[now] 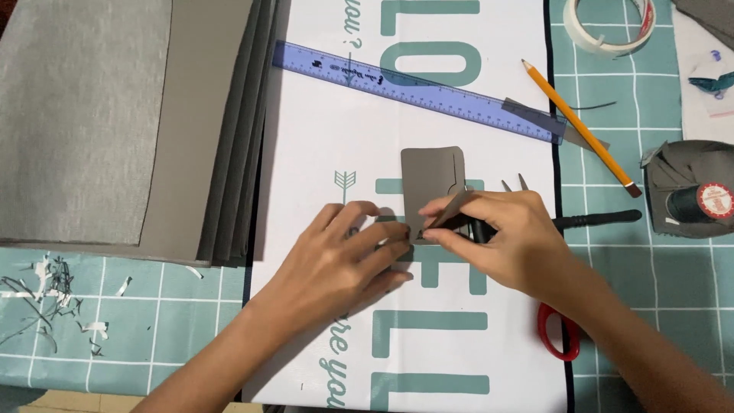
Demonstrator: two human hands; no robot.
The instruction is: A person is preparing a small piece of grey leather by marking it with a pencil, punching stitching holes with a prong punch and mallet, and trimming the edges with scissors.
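A small grey leather-like piece (430,174) with rounded corners lies on a white printed sheet (329,153) in the middle. My left hand (348,256) presses its fingertips on the piece's lower left edge. My right hand (505,237) pinches a narrow grey flap at the piece's lower right corner. Under the right hand lie scissors with red handles (556,336); their metal tips (514,182) poke out above the hand. A black-handled tool (600,220) extends right from beneath the right hand.
A blue transparent ruler (417,90) lies diagonally above the piece. An orange pencil (581,126) and a tape roll (609,27) are upper right. Stacked grey sheets (115,115) fill the upper left. A thread spool (699,203) sits on grey scraps at right. Thin offcuts (46,294) litter the green cutting mat.
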